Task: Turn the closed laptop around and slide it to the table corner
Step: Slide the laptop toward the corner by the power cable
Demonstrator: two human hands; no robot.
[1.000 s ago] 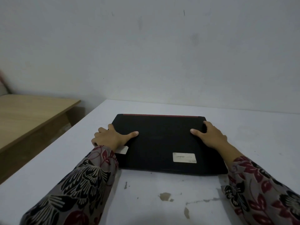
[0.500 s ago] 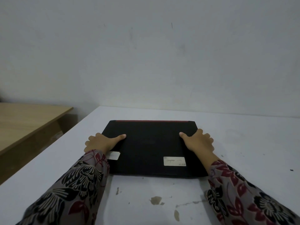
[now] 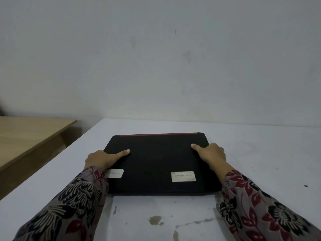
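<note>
A closed black laptop point(image 3: 156, 162) lies flat on the white table point(image 3: 260, 153), a red strip along its far edge and two pale stickers near its front edge. My left hand point(image 3: 102, 158) grips the laptop's left side, thumb on the lid, fingers curled over the edge. On the right side, my right hand point(image 3: 210, 153) holds it the same way, thumb pointing inward across the lid. Both forearms wear floral sleeves. The fingers below the edges are hidden.
A wooden table point(image 3: 29, 134) stands to the left, separated from the white table by a gap. A grey wall point(image 3: 173, 66) runs right behind the table's far edge. Chipped patches point(image 3: 155, 220) mark the surface in front of the laptop.
Both hands keep their hold on the laptop's sides. The laptop sits a touch farther from the wall edge in view and its far edge now tilts slightly, right side farther back.
</note>
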